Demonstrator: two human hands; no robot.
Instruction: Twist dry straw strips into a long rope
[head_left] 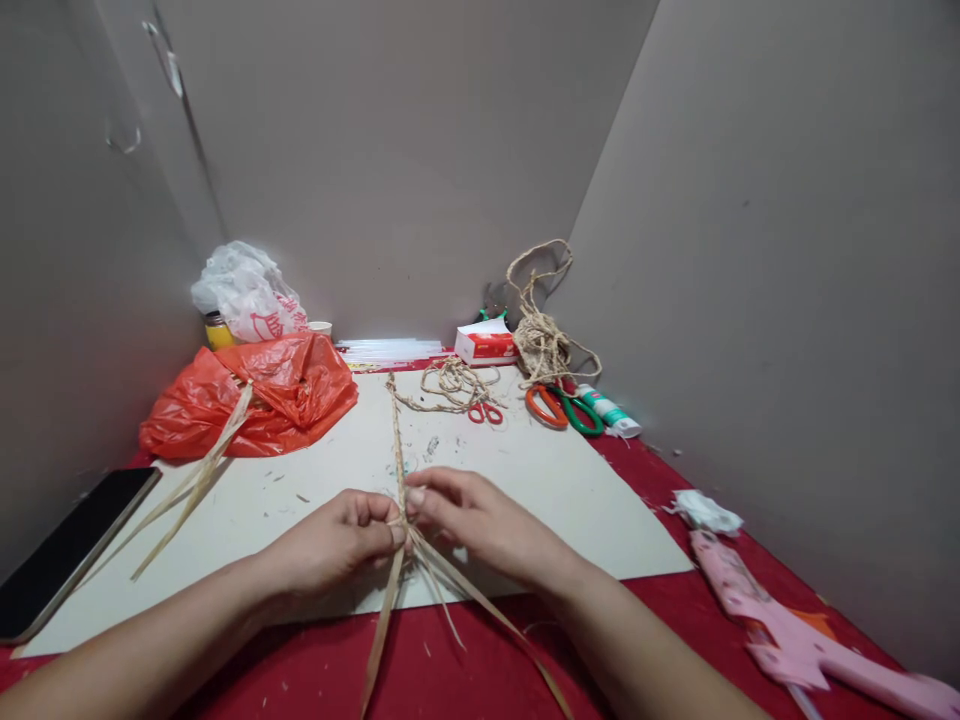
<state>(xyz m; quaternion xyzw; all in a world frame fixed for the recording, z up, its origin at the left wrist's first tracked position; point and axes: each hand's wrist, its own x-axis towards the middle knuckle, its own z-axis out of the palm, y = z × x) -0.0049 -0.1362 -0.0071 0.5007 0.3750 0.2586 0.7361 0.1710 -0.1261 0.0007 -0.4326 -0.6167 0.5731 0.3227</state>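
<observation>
A braided straw cord (398, 440) runs down the middle of a white board (540, 480) toward me. My left hand (341, 535) pinches the lower end of the braid between thumb and fingers. On the other side of the cord, my right hand (472, 515) has its thumb and index finger close together at the braid; whether a strand lies between them is hard to see. Loose flat strands (480, 595) fan out below both hands, over the board's front edge. The far end of the braid joins a loosely coiled thin cord (454, 382).
An orange plastic bag (262, 400) with straw strips and a phone (75, 545) lie left. Small red scissors (486, 413), a larger rope bundle (544, 345), orange-handled scissors (546, 407) and a tissue box (486, 343) are behind. A pink glue gun (787, 630) lies right.
</observation>
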